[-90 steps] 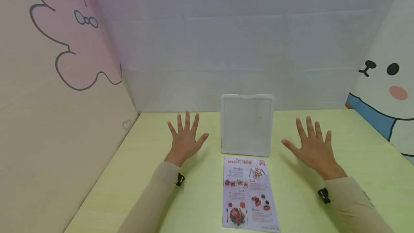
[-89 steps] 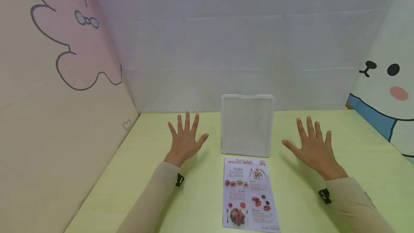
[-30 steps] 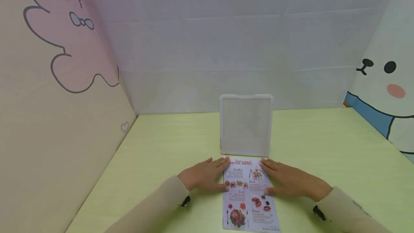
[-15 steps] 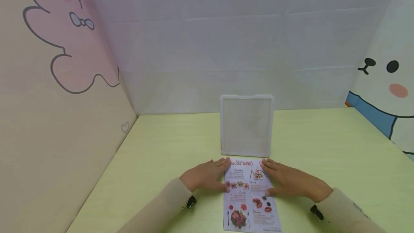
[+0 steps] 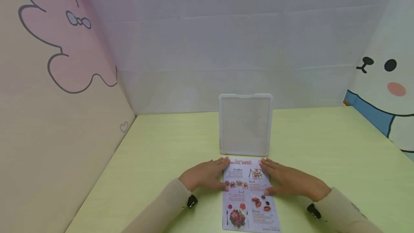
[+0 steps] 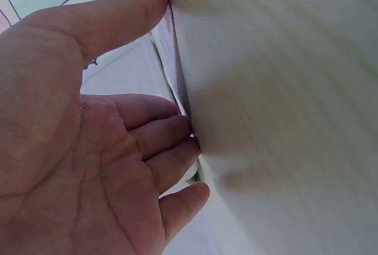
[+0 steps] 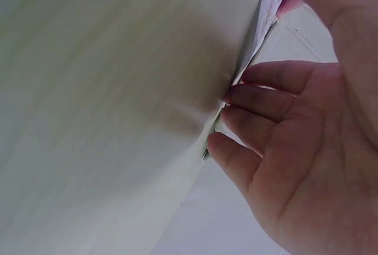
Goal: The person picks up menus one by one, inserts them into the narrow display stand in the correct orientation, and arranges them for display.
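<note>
A printed restaurant menu sheet (image 5: pixel 237 199) lies face up on the table, its title end towards the white frame. My left hand (image 5: pixel 205 176) touches its left edge, fingertips at the top left corner and thumb lower down over the edge. On the opposite side my right hand (image 5: pixel 292 182) does likewise, its fingertips at the top right corner. In the left wrist view the fingers (image 6: pixel 168 137) are extended, their tips at the tabletop beside the paper. The right wrist view shows the other fingers (image 7: pixel 260 101) laid out the same way along the sheet.
Just beyond the menu stands an upright white-rimmed frame (image 5: pixel 245 127) with a pale panel. The yellow-green table (image 5: pixel 161 136) meets a white backdrop (image 5: pixel 200 46) behind and cartoon-printed side walls, with a pink bear (image 5: pixel 61 39) on the left.
Both hands were spread above the table on either side of the frame, then came down and inward to the menu's edges. Over the last second they have stayed there; the menu lies where it was.
</note>
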`<state>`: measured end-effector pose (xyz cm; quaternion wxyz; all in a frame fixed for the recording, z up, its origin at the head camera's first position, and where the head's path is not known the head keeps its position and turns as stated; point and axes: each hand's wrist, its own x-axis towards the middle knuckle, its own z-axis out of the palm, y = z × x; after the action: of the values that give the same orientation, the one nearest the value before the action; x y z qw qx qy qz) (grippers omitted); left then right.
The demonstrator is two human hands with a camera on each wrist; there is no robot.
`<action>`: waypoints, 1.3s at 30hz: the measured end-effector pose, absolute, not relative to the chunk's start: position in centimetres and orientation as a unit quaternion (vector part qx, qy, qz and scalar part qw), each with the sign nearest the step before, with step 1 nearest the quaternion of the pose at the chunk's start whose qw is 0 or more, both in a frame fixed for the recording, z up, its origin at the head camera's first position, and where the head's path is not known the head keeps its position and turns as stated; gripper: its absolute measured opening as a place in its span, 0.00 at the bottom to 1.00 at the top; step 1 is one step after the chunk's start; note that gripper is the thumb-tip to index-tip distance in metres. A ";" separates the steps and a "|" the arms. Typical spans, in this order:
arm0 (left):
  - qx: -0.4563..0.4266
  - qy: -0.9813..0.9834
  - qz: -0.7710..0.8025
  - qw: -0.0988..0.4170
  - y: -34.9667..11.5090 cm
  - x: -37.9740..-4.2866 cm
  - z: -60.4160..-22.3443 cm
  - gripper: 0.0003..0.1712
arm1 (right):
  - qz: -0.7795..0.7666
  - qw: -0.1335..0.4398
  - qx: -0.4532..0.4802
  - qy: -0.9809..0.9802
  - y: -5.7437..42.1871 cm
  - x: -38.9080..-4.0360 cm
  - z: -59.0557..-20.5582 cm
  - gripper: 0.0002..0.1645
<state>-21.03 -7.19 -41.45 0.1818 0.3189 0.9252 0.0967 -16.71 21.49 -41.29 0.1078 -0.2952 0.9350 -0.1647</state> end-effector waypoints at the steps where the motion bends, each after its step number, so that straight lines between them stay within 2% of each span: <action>1: 0.318 0.925 0.100 0.183 -7.2 -21.1 -41.5 0.51 | -0.168 0.108 -0.296 0.934 21.5 -16.7 -41.3 0.53; 22: 0.320 0.921 0.155 0.157 -6.7 -21.8 -42.1 0.53 | -0.219 0.109 -0.281 0.928 21.2 -17.0 -41.7 0.52; 31: 0.312 0.916 0.194 0.159 -6.4 -22.2 -42.6 0.54 | -0.263 0.080 -0.299 0.914 21.4 -17.6 -41.9 0.47; 39: 0.308 0.907 0.231 0.167 -6.5 -22.9 -43.4 0.52 | -0.259 0.057 -0.299 0.917 20.9 -17.9 -42.0 0.47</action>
<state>-22.91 -6.50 -43.39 0.1674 0.3083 0.9074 0.2313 -17.90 20.86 -41.98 0.0570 -0.2985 0.9169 -0.2587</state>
